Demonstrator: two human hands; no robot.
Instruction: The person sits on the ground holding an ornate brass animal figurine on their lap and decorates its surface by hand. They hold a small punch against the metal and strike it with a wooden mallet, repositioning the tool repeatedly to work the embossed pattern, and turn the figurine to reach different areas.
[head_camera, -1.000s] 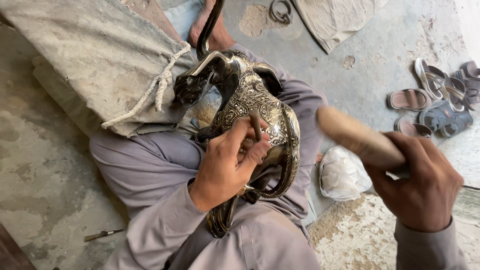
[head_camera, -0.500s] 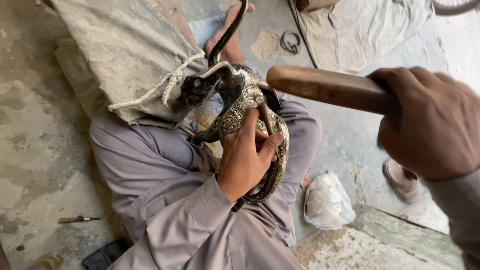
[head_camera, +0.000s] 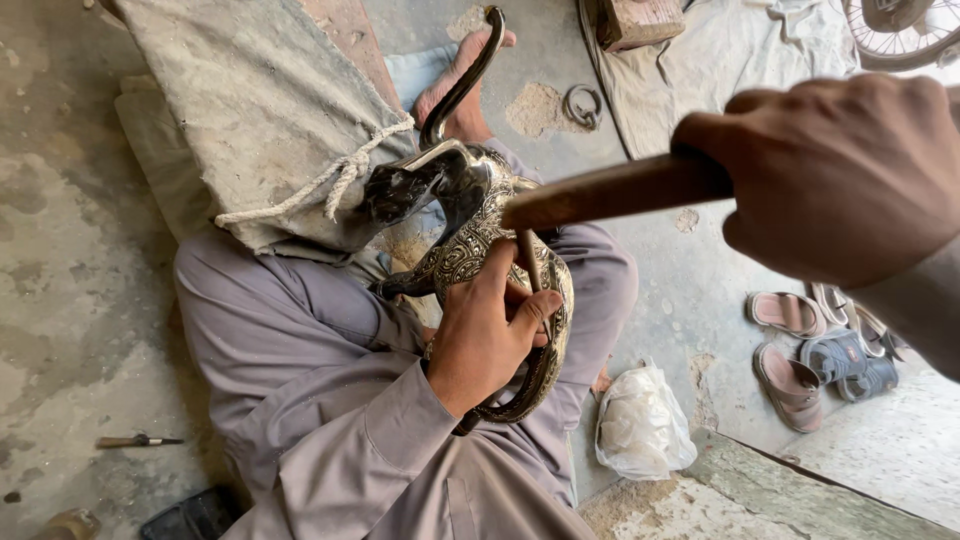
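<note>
Sandals (head_camera: 815, 355); white bag (head_camera: 642, 425); sack (head_camera: 255, 120)

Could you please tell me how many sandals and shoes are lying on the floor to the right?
4 at least: a brown sandal, another brown sandal below it, a grey-blue shoe beside them, and a pale sandal behind. The raised right hand may hide more.

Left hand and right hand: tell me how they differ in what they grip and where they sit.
The left hand rests low on the ornate metal vessel in the lap, pinching a thin punch; the right hand is raised near the camera. The left's fingers lie spread, while the right is clenched around a wooden handle. Both are bare.
</note>
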